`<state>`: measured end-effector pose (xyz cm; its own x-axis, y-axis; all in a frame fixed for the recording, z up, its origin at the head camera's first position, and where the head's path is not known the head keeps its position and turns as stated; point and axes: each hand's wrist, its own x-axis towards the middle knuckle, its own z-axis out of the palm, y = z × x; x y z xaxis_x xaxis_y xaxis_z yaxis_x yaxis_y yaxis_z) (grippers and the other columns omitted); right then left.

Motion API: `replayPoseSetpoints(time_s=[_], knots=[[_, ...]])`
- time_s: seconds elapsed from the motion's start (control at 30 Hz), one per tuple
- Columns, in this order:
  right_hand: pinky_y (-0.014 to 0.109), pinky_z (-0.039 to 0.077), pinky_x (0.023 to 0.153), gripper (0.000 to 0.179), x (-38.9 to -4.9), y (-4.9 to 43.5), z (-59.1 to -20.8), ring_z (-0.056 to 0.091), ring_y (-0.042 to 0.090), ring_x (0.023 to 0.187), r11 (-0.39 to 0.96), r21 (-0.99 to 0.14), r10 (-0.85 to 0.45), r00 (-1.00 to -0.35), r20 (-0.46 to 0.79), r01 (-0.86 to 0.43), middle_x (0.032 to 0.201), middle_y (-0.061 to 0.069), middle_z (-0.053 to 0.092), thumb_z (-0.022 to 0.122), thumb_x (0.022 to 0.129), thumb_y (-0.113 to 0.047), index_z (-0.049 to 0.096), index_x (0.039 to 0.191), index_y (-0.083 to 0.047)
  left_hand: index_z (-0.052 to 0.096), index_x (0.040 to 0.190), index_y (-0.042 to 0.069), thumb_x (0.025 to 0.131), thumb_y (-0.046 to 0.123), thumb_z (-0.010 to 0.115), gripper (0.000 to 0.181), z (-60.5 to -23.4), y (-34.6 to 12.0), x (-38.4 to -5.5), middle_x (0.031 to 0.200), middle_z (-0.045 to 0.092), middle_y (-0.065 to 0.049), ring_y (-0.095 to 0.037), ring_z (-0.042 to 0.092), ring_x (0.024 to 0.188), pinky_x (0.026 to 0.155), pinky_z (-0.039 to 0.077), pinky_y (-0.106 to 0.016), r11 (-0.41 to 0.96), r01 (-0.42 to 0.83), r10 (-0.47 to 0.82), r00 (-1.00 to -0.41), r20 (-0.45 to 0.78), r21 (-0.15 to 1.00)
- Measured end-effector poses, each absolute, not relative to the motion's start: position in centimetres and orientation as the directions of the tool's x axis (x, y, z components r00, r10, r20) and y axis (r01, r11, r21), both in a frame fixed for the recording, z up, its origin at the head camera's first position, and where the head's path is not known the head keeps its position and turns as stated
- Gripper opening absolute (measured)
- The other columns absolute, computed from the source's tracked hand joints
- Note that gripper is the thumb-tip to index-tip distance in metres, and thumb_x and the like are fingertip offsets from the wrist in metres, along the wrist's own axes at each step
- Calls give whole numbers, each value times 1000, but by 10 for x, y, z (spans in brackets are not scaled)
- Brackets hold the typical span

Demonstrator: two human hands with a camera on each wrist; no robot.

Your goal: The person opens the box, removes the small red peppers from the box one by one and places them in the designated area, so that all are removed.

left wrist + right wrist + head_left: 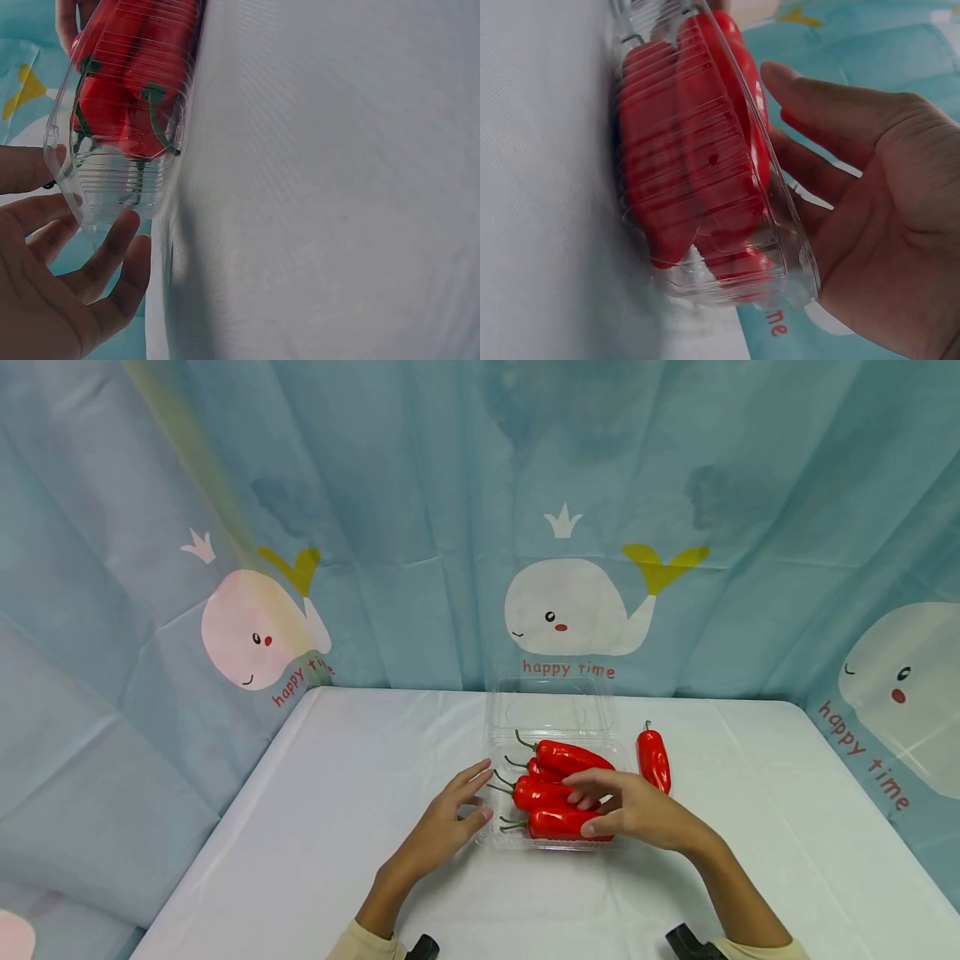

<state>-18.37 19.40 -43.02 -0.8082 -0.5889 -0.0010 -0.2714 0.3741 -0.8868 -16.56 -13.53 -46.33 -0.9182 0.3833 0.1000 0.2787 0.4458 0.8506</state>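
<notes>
Several glossy red peppers (555,823) with green stems lie side by side in a clear plastic clamshell box (558,846), stems toward the left. My left hand (450,817) is at the box's left side, fingers spread and loosely bent; in the left wrist view its fingertips are right at the ribbed end wall. My right hand (637,810) reaches over the box's right side, thumb and fingers apart and relaxed. Its thumb tip overlaps the nearest pepper, and its other fingertips lie over the pepper behind. In the right wrist view the palm (922,247) faces the box rim.
One more red pepper (653,758) lies on the white-covered table (360,752), right of the box. The box's clear lid (551,710) stands open at the back, toward the blue whale-print curtain (420,610) behind the table.
</notes>
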Motion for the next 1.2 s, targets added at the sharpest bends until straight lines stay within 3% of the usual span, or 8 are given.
replayPoseSetpoints(time_s=[0.67,1.2], knots=[[31,56,85,44,-182,188,-431,66,21,103,493,-809,-561,-828,-14,-320,110,-3,72,85,89,-20,73,131,-17,43,162,7,106,15,63,60,-464,-135,-167,172,35,-7,-35,65,126,99,58,-53,448,286,380,-918,109,847],[28,57,85,45,-182,189,-430,66,21,107,515,-802,-539,-842,-28,-303,113,-3,74,86,88,-23,73,132,-17,44,162,6,106,18,63,60,-464,-136,-167,172,35,-9,-36,66,126,100,57,-55,445,291,387,-915,111,847]])
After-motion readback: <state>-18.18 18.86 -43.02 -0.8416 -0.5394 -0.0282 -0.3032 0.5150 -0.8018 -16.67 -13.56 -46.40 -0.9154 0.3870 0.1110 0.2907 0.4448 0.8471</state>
